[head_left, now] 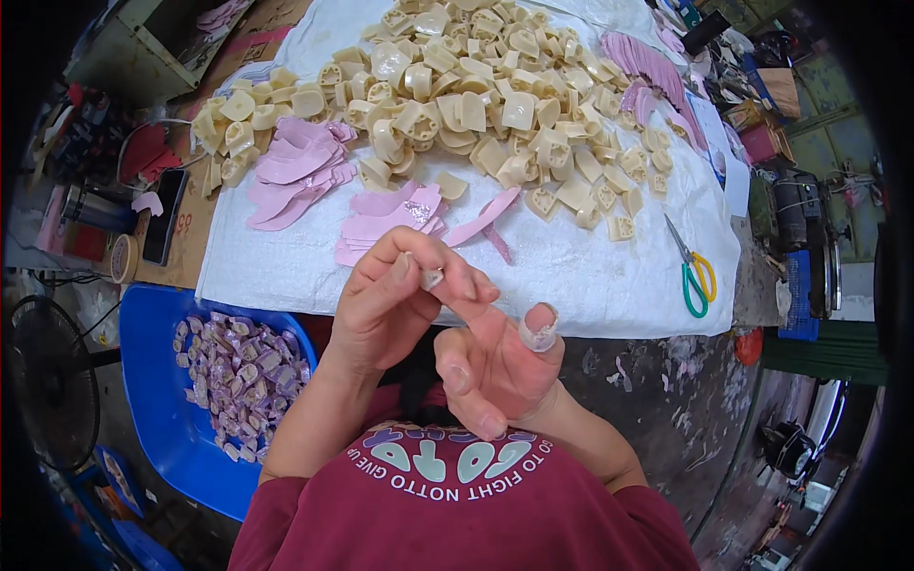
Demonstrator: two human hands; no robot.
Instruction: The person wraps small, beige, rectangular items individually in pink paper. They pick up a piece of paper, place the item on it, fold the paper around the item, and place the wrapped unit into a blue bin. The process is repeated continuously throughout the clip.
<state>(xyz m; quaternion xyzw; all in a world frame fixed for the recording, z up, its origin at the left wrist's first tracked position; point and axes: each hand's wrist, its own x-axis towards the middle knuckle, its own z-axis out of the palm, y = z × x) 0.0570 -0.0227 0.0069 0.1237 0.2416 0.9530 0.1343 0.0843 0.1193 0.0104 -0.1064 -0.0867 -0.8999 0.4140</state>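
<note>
My left hand point(390, 295) is raised over the front edge of the white-covered table, thumb and fingers closed in a pinch. At the pinch shows a small whitish, see-through piece point(431, 279) that looks like tape. Just right of it, my right hand point(505, 371) is turned palm up and holds nothing. Its index finger stretches up to the left hand's fingers, and its lower fingers are loosely bent. A whitish band of tape point(539, 335) wraps the right thumb near its tip. Where the index fingertip meets the left hand is partly hidden.
Beyond my hands lie pink cut pieces point(386, 221) in stacks and a big heap of cream moulded parts point(476, 95). Scissors point(695, 271) with green and yellow handles rest at right. A blue tub point(171, 419) of purple-wrapped pieces point(243, 376) stands at left, near a fan point(52, 381).
</note>
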